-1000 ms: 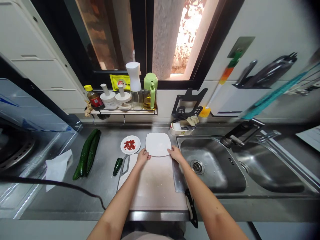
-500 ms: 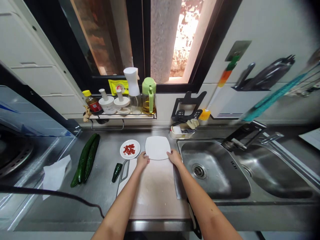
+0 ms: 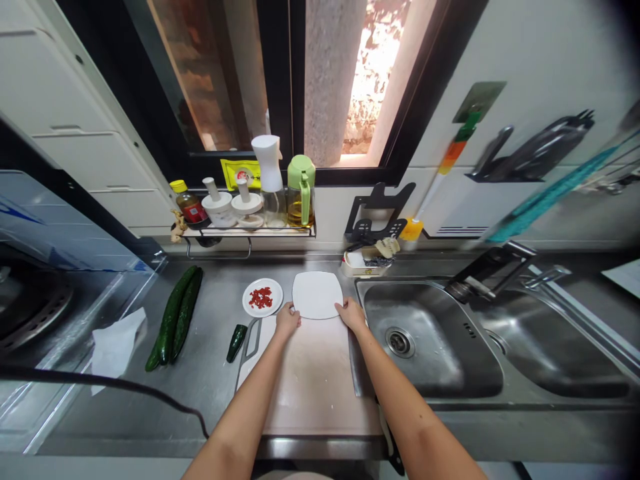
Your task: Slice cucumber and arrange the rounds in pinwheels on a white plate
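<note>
"Two corners held, by our count?"

"Yes. Our left hand and right hand pinch the near corners of the square white plate, each almost closed (our fingers beneath are hidden)."

"And where do we have it?"

"At the far edge of our cutting board, near the round plate of red pieces on the left. We can't tell whether it rests fully on the tabletop or is slightly raised."

"Which step are we on, then?"

"Positioning the plate, we'd judge; we can't say whether that means setting down or taking up."

"What would our next move call for?"

"Both hands working evenly, we think, keeping it level and off the round plate."
</note>
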Motion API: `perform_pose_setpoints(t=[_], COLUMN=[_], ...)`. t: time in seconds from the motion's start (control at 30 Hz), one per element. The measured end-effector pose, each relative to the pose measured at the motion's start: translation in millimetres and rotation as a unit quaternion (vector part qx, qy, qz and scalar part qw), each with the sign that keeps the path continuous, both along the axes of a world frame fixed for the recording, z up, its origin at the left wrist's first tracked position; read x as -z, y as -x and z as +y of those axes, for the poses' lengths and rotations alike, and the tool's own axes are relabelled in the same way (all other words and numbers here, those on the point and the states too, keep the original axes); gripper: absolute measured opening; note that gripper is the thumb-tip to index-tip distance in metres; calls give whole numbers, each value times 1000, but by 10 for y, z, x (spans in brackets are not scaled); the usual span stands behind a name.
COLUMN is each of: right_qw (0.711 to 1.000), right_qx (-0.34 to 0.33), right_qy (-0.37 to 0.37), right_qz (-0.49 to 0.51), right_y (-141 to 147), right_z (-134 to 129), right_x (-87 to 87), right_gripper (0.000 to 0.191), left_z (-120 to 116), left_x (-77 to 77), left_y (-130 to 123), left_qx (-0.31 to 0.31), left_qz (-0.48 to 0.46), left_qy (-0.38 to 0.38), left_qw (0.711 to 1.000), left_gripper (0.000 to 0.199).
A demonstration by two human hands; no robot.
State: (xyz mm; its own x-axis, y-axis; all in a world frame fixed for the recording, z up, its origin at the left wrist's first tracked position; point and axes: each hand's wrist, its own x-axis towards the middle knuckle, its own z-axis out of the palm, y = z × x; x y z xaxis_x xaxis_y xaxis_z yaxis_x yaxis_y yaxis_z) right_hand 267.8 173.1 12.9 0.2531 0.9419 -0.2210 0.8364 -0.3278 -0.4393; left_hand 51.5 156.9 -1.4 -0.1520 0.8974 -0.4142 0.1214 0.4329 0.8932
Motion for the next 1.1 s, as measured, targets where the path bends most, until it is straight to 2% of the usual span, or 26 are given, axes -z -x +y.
perform_pose_setpoints(t=[0.33, 0.47, 0.57, 0.67, 0.8, 0.9, 0.97, 1.1], right_qw=[1000, 995, 984, 971, 975, 985, 992, 999], right_qx=[-4, 16, 42, 51, 11, -17, -39, -34], right_qy=[-11, -41, -102, -160, -153, -115, -89, -7], right_qz=[17, 86, 137, 172, 161, 124, 83, -15], right_y=[-10, -37, -81, -151, -256, -315, -340, -358], right_z=[9, 7, -67, -274, -745, -1134, -1362, -1691], right_x=[-32, -34, -56, -125, -281, -399, -448, -465], right_gripper=[26, 36, 40, 44, 45, 43, 40, 38], left_z=[-21, -74, -203, -402, -678, -830, -901, -996], left_x=[-57, -144, -207, -239, -256, -279, -294, -269], left_y=[-3, 29, 86, 188, 461, 799, 1057, 1485], left_qx=[-19, -21, -14, -15, -26, -59, -91, -101], left_qz=[-5, -15, 13, 39, 51, 154, 244, 404], left_qy=[-11, 4, 5, -33, -113, -160, -171, -138], left_qw=[1000, 1000, 1000, 999, 992, 973, 950, 899], left_gripper=[48, 53, 49, 39, 37, 35, 33, 34])
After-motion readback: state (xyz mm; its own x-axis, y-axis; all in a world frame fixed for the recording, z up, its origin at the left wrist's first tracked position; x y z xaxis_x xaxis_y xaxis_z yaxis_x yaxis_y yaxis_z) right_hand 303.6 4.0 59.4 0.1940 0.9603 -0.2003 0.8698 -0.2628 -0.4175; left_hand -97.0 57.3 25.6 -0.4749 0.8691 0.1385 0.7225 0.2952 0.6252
